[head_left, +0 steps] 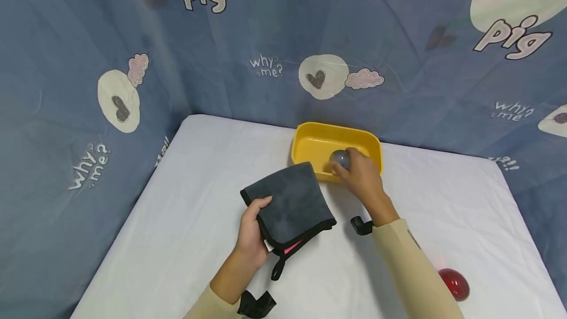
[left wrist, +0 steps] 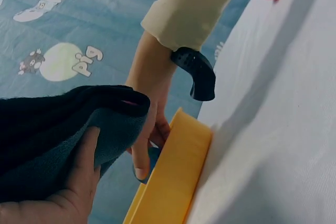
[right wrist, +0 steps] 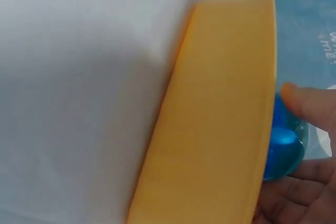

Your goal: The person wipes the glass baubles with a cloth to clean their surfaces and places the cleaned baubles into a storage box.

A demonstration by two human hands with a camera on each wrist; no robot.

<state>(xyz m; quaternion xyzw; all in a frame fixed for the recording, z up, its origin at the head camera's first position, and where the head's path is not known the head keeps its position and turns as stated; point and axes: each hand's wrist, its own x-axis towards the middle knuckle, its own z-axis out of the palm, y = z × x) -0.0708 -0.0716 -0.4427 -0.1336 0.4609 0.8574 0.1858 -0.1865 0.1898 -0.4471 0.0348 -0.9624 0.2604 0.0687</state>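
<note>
My left hand [head_left: 253, 233] grips a folded dark grey cloth [head_left: 292, 203] with black edging and a hanging loop, thumb on top, above the table. A strip of pink shows between its folds. My right hand [head_left: 362, 174] holds a shiny see-through ball [head_left: 339, 158] between thumb and fingers at the near side of a yellow plastic tub [head_left: 312, 147]. In the right wrist view the ball [right wrist: 285, 150] looks blue, and the tub's wall [right wrist: 220, 108] hides part of it.
A red shiny ball [head_left: 454, 284] lies on the white-covered table [head_left: 177, 240] beside my right sleeve. Blue printed curtain fabric [head_left: 248, 28] hangs behind the table and along its left side. The tub stands at the table's back edge.
</note>
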